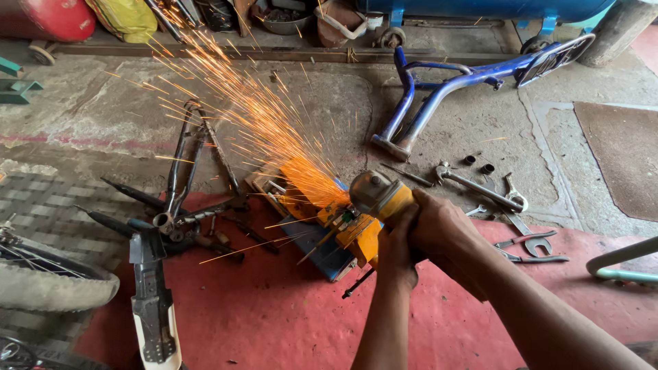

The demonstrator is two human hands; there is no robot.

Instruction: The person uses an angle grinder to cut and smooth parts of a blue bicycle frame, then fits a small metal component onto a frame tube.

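Below, both hands clench the grinder (375,195): left hand (397,247), right hand (442,226). Sparks (260,116) fly from the vise (343,229). A firm, steady grip seems wise.

grinder disc (343,199) behind sparks, tyre (48,281) cropped

A blue tubular frame (439,96) lies on the concrete floor (329,109) at upper right, near a blue tank (480,8) along the top edge. Spanners and wrenches (510,219) lie scattered at the edge of the red mat (274,315). On the left, a dark metal frame (188,164) lies beside a black-and-white part (154,308). A tyre (48,281) shows at the left edge, with a red cylinder (44,17) and a yellow sack (127,17) at top left.
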